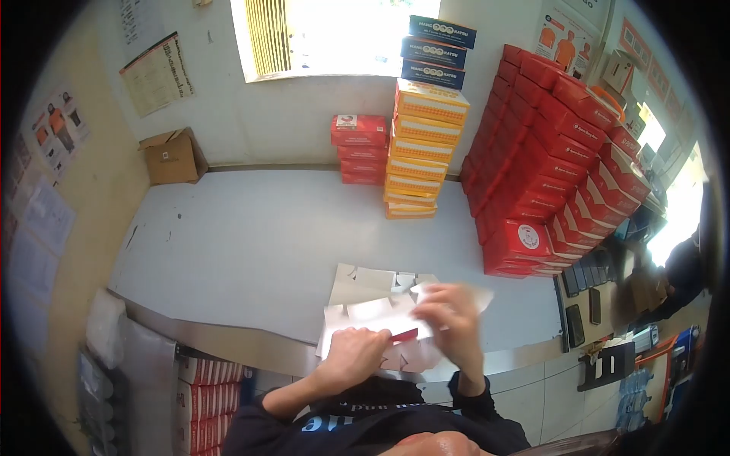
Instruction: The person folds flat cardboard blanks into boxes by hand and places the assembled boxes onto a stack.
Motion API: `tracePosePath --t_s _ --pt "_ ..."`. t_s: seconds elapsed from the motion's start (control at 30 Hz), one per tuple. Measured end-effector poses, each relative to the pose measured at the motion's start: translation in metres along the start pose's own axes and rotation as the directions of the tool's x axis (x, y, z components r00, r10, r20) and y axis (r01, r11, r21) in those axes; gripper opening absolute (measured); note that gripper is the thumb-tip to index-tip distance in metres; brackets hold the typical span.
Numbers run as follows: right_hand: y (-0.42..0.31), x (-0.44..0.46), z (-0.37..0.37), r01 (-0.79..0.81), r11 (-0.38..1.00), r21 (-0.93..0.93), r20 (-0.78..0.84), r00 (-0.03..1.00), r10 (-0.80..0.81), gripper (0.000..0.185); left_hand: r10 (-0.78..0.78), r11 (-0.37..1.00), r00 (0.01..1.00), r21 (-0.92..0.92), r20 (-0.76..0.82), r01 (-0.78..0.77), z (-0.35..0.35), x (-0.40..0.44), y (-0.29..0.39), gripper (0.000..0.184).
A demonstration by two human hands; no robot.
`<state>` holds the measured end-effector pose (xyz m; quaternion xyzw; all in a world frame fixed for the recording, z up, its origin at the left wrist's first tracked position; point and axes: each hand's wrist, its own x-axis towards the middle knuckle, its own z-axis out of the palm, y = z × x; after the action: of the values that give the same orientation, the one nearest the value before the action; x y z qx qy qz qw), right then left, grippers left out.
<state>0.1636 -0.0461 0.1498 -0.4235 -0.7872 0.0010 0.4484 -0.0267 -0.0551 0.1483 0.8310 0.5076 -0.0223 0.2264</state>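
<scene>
In front of my body, at the table's near edge, is a partly folded cardboard box blank (369,309), its white inner side up with a strip of red showing. My left hand (356,356) is closed on its near left part, thumb toward the middle. On the right side, my right hand (449,319) is curled at a raised white flap; motion blurs its fingers. Beneath the blank lie more flat cardboard sheets (346,281) with cut slots, beige in tone.
Stacked red boxes (525,167) fill the table's right side. Yellow boxes (422,148) topped by dark blue boxes (433,53) stand at the back, beside a short red stack (359,152). A brown carton (173,156) sits back left. Another person (680,281) is at far right.
</scene>
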Motion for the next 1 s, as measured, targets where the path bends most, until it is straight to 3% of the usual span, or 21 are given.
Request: tracePosePath --t_s 0.07,0.1,0.13,0.17,0.2,0.27,0.3,0.37,0.4,0.47,0.5,0.53,0.6,0.67,0.7,0.73,0.8,0.83,0.87,0.97,1.0 --pt "-0.003 -0.011 -0.028 -0.177 0.983 -0.050 -0.289 0.945 0.155 0.015 0.148 0.981 0.987 -0.118 -0.069 -0.156 -0.003 -0.011 -0.010 0.021" --pt "-0.006 -0.013 -0.033 -0.170 0.984 -0.056 -0.287 0.947 0.147 0.015 0.150 0.980 0.986 -0.122 -0.077 -0.159 -0.005 -0.013 -0.016 0.021" --pt "-0.008 -0.015 -0.036 -0.385 0.900 0.206 -0.068 0.912 0.406 0.022 0.151 0.933 0.988 -0.324 -0.037 -0.155 -0.007 -0.015 -0.024 0.024" --pt "-0.011 -0.017 -0.037 -0.604 0.692 0.395 0.207 0.793 0.573 0.030 0.159 0.849 0.987 -0.511 0.008 -0.132 -0.008 -0.018 -0.028 0.027" --pt "-0.005 -0.022 -0.021 -0.564 0.736 0.375 0.294 0.825 0.483 0.034 0.158 0.851 0.987 -0.509 0.014 -0.129 -0.007 -0.021 -0.029 0.027" --pt "0.004 -0.028 -0.001 -0.508 0.773 0.380 0.472 0.825 0.310 0.033 0.301 0.719 0.929 -0.692 0.217 -0.071 -0.009 -0.021 -0.033 0.027" --pt "0.009 -0.023 -0.008 -0.497 0.780 0.380 0.468 0.831 0.301 0.033 0.301 0.719 0.931 -0.690 0.204 -0.081 -0.010 -0.017 -0.037 0.027" --pt "0.011 -0.015 -0.029 -0.323 0.620 0.715 0.406 0.914 0.009 0.022 0.489 0.436 0.857 -0.897 0.162 -0.079 -0.002 -0.010 -0.053 0.030" --pt "0.001 -0.006 -0.032 -0.331 0.609 0.721 0.408 0.913 0.013 0.022 0.567 0.275 0.814 -0.960 0.125 -0.044 0.004 -0.010 -0.060 0.034" --pt "-0.020 0.021 -0.032 -0.112 0.963 0.246 0.242 0.969 0.051 0.017 0.500 0.279 0.864 -0.956 0.065 -0.090 0.002 -0.001 -0.061 0.033" --pt "-0.024 0.030 -0.026 0.034 0.995 0.090 0.304 0.951 -0.060 0.017 0.438 0.340 0.899 -0.927 0.005 -0.160 0.000 0.002 -0.055 0.031" --pt "-0.021 0.028 -0.018 0.174 0.974 0.144 0.383 0.898 -0.217 0.018 0.380 0.402 0.923 -0.886 -0.065 -0.229 -0.002 0.005 -0.051 0.030" --pt "-0.031 0.033 -0.020 0.300 0.938 0.172 0.461 0.817 -0.346 0.019 0.417 0.321 0.908 -0.930 -0.031 -0.179 -0.008 0.001 -0.045 0.030" --pt "-0.029 0.040 -0.025 0.309 0.917 0.254 0.424 0.816 -0.392 0.020 0.502 0.015 0.851 -0.983 -0.152 -0.184 -0.007 -0.010 -0.032 0.033" --pt "-0.030 0.043 -0.026 0.352 0.921 0.167 0.317 0.866 -0.388 0.023 0.457 0.148 0.878 -0.960 -0.145 -0.236 -0.020 -0.018 -0.026 0.033" --pt "-0.031 0.043 -0.027 0.377 0.923 0.078 0.206 0.900 -0.385 0.025 0.456 0.144 0.878 -0.961 -0.146 -0.234 -0.020 -0.015 -0.022 0.033" --pt "-0.032 0.037 -0.027 0.279 0.960 0.010 0.125 0.952 -0.278 0.031 -0.015 -0.011 0.953 -0.953 -0.301 -0.302 -0.017 -0.007 -0.014 0.030" --pt "-0.034 0.032 -0.028 0.231 0.956 0.180 0.117 0.960 -0.254 0.032 -0.043 -0.270 0.941 -0.903 -0.335 -0.334 -0.013 0.002 -0.022 0.030" --pt "-0.034 0.031 -0.030 0.179 0.922 0.344 0.114 0.966 -0.230 0.032 -0.084 -0.391 0.923 -0.839 -0.376 -0.377 -0.011 0.007 -0.024 0.029" --pt "-0.016 0.030 -0.020 0.369 0.905 0.213 -0.013 0.927 -0.375 0.028 -0.193 -0.421 0.904 -0.801 -0.380 -0.426 -0.008 0.007 -0.016 0.030" --pt "-0.014 0.030 -0.018 0.445 0.885 0.141 -0.066 0.896 -0.440 0.026 -0.306 -0.294 0.807 -0.756 -0.505 -0.585 -0.007 0.008 -0.015 0.031"
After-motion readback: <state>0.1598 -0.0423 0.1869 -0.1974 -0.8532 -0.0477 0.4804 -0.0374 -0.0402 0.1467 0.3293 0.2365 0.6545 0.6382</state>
